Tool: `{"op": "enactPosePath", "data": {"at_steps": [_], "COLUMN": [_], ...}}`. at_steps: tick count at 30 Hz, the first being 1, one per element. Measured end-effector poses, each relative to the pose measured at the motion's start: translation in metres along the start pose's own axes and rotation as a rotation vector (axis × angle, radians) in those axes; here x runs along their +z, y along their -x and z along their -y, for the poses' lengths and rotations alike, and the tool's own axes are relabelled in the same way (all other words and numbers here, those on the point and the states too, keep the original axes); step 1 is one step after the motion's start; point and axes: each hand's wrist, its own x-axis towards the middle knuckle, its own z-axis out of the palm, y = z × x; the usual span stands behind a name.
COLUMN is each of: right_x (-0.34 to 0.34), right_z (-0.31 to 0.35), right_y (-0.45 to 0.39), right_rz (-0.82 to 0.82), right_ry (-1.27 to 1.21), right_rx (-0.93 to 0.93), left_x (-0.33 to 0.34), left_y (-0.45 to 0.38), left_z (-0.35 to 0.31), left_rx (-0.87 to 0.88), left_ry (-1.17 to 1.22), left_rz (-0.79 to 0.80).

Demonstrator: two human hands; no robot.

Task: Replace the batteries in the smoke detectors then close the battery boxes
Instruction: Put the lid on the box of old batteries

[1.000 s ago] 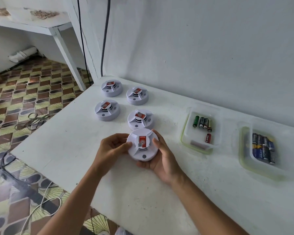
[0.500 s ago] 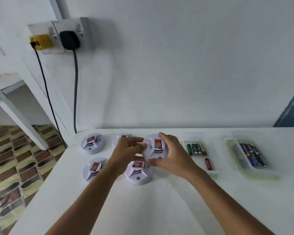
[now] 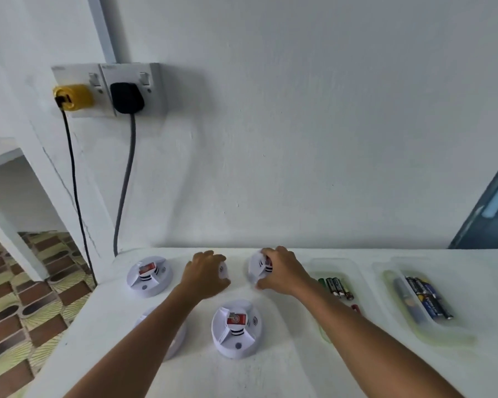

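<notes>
Both hands have drawn apart since half a second ago, when they met around one raised smoke detector: that detector now sits further back and to the right, near the wall, and the left hand has come off it. The right hand (image 3: 282,271) curls over the back-right smoke detector (image 3: 256,268), fingers and thumb gripping its rim; the unit looks tilted, though whether its base touches the bench (image 3: 285,374) I cannot tell. The left hand (image 3: 206,275) lies over another detector (image 3: 222,272) just to the left, fingers curled down on it, with only a sliver of white casing showing, so the grip itself is hard to judge.

Three more detectors rest flat on the bench: one at the back left (image 3: 149,275), one at the front centre (image 3: 236,328) with its red label facing up, and one at the front left (image 3: 174,340) mostly hidden under the left forearm.

To the right, a clear tray (image 3: 360,280) holds a row of mixed batteries (image 3: 338,287), partly covered by the right forearm. Further right, a second clear tray (image 3: 391,282) holds dark blue batteries (image 3: 427,300) lying side by side.

On the wall above, a double socket (image 3: 107,90) carries a yellow plug (image 3: 74,97) and a black plug (image 3: 126,97), their cables hanging down behind the bench.
</notes>
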Motion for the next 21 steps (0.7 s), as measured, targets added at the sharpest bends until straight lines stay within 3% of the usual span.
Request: {"op": "enactPosePath", "data": {"at_steps": [8, 10, 13, 16, 19, 21], "right_x": [0.014, 0.002, -0.032, -0.069, -0.086, -0.088], "right_z": [-0.001, 0.005, 0.003, -0.035, -0.076, -0.095], "right_y": [0.0, 0.01, 0.033, 0.068, 0.103, 0.117], "right_rz": [0.071, 0.054, -0.185, -0.373, -0.258, -0.092], "right_ry": [0.194, 0.141, -0.007, 0.045, 0.242, 0.212], "right_rx": [-0.002, -0.02, -0.069, 0.005, 0.165, 0.223], "left_x": [0.006, 0.0, -0.012, -0.012, 0.014, 0.039], "left_y": [0.005, 0.007, 0.016, 0.029, 0.035, 0.038], "left_z": [0.005, -0.007, -0.044, -0.1, -0.138, -0.157], "left_rx": [-0.001, 0.0, 0.09, 0.214, 0.173, 0.082], "left_ry": [-0.049, -0.082, -0.008, 0.161, 0.215, 0.218], "left_rz": [0.037, 0.068, 0.031, 0.074, 0.146, 0.152]}}
